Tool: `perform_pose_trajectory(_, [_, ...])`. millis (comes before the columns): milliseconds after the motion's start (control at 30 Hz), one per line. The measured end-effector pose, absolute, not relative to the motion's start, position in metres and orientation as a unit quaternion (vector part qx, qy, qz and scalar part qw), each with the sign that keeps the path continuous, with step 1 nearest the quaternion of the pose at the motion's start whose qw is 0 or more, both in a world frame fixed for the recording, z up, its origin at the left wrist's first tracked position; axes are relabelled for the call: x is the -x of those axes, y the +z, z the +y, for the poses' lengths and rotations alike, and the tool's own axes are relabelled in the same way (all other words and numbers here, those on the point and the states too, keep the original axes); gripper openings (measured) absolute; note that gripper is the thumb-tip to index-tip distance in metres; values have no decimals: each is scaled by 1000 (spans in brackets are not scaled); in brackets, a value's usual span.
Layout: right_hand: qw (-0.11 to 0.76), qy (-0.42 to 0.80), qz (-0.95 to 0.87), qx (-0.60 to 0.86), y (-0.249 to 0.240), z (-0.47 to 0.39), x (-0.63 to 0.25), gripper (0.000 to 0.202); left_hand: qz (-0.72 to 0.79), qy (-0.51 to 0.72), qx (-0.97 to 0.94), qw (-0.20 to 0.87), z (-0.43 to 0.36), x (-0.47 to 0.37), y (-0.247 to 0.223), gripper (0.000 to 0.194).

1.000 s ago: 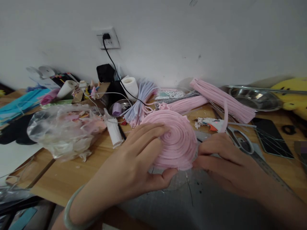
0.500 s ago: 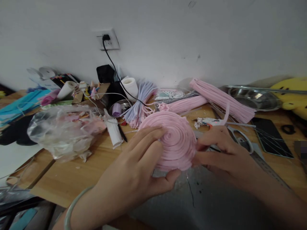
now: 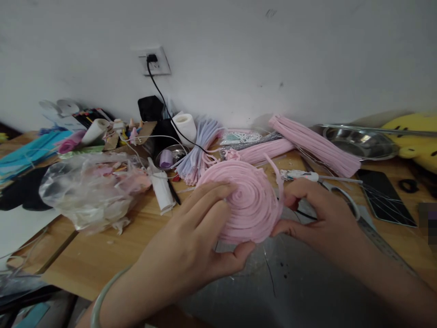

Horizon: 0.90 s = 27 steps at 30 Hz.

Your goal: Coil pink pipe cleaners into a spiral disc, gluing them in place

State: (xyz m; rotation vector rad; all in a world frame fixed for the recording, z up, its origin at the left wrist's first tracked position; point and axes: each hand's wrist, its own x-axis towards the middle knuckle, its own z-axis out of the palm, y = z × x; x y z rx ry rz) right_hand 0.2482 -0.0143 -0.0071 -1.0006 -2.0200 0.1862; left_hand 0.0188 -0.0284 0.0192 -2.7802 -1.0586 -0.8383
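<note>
A flat round spiral coil of pink chenille stems [image 3: 254,200] is held over the table's front. My left hand [image 3: 208,223] grips it, fingers across the left of its face and thumb under the lower edge. At the right rim, my right hand [image 3: 314,212] has thumb and forefinger bent against the coil's edge, by a loose pink chenille stem [image 3: 279,180] whose free end points up. The fingers' exact contact with this stem is partly hidden. Below the coil lies a grey mat [image 3: 246,291] with a thin dark wire [image 3: 269,271] on it.
Behind lie pink stem bundles [image 3: 317,146], a lilac bundle [image 3: 201,146] and a glue gun [image 3: 300,175]. Scissors [image 3: 348,200], a ruler [image 3: 382,243] and a phone [image 3: 387,196] are at right. A plastic bag [image 3: 92,191] sits left. A black cord [image 3: 160,91] hangs from the socket.
My right hand has moved slightly left and up along the coil's rim. The loose stem end has swung left, now close against the coil. My left hand keeps its grip.
</note>
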Motion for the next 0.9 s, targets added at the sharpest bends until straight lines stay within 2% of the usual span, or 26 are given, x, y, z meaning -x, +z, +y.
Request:
perform_pose_trajectory(100, [402, 127, -808, 412, -3, -14, -250, 29, -339, -273, 900, 28, -28, -18, 20, 21])
perform_pose_trajectory(233, [385, 255, -774, 432, -2, -11, -255, 23, -340, -277, 898, 26, -28, -18, 21, 18])
perform_pose_trajectory(333, [397, 304, -741, 448, -3, -11, -257, 17, -336, -280, 898, 33, -28, -17, 22, 20])
perform_pose_trajectory(533, [417, 240, -761, 435, 6, -28, -255, 15, -297, -292, 909, 20, -20, -7, 24, 28])
perform_pose_trajectory(733, [372, 149, -793, 460, 18, -46, -249, 17, -216, -316, 924, 0, -2, 1, 18, 38])
perform_pose_trajectory(900, [353, 126, -801, 467, 16, -39, -250, 19, -170, -301, 937, 52, 10, 0, 12, 33])
